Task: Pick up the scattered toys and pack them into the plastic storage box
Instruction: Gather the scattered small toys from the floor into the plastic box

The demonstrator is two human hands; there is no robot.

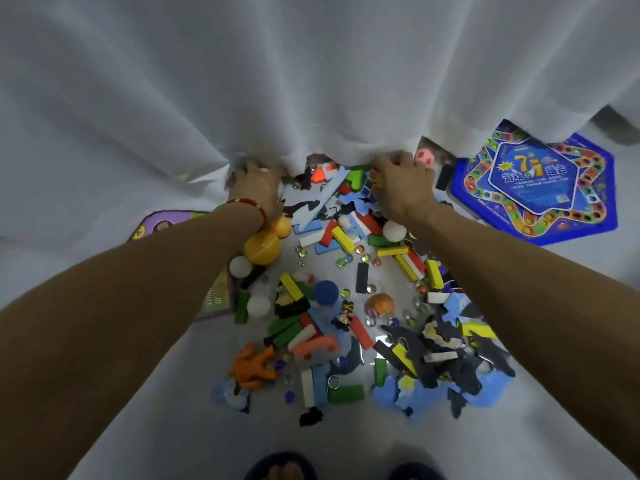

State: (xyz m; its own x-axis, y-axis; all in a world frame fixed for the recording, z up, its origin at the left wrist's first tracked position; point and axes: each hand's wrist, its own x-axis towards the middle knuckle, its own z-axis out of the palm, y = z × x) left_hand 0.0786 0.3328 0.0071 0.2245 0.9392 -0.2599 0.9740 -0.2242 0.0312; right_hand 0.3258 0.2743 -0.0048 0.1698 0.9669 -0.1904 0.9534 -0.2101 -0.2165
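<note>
White cloth (311, 81) is bunched up in both my hands: left hand (258, 188) and right hand (403, 183) each have fingers curled into its edge at the far side of the toy pile (346, 306). Toys lie spread on the sheet below me: colourful blocks, blue foam puzzle bits, marbles, white balls, an orange figure (252, 370). Blue game board (540, 181) sits off right. No storage box in view.

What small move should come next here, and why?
Probably draw the white cloth further back. Both the left hand and the right hand grip its edge, and it hangs over the far part of the toy pile. No storage box is in view yet.
</note>
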